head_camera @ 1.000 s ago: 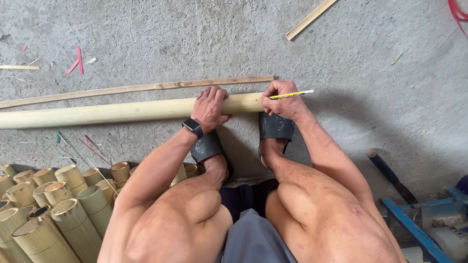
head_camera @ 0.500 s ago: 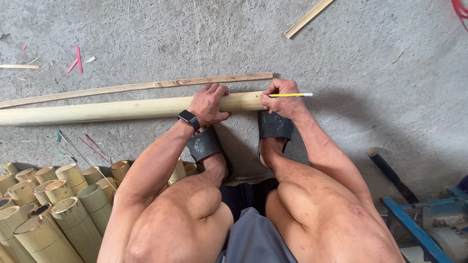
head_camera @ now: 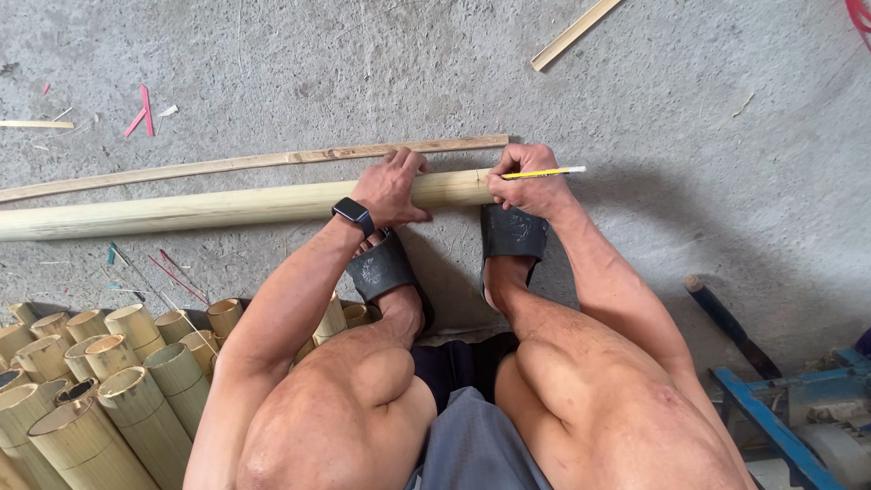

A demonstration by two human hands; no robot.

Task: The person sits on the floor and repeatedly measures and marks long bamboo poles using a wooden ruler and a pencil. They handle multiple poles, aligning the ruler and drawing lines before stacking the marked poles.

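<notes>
**Pencil at the end of a bamboo pole**

A long bamboo pole point(head_camera: 209, 207) lies across the concrete floor point(head_camera: 708, 109), its right end just in front of the person's sandals point(head_camera: 513, 231). The left hand point(head_camera: 392, 188) presses down on the pole, fingers curled over it. The right hand point(head_camera: 531, 186) pinches a yellow pencil point(head_camera: 544, 171) at the pole's end. A thin wooden strip point(head_camera: 254, 161) lies just beyond; cut bamboo tubes point(head_camera: 100, 372) are stacked at lower left.

Bamboo pole point(head_camera: 200, 207) on floor point(head_camera: 363, 73), thin slat point(head_camera: 254, 163) behind it, cut bamboo sections point(head_camera: 100, 381) nearer left
</notes>
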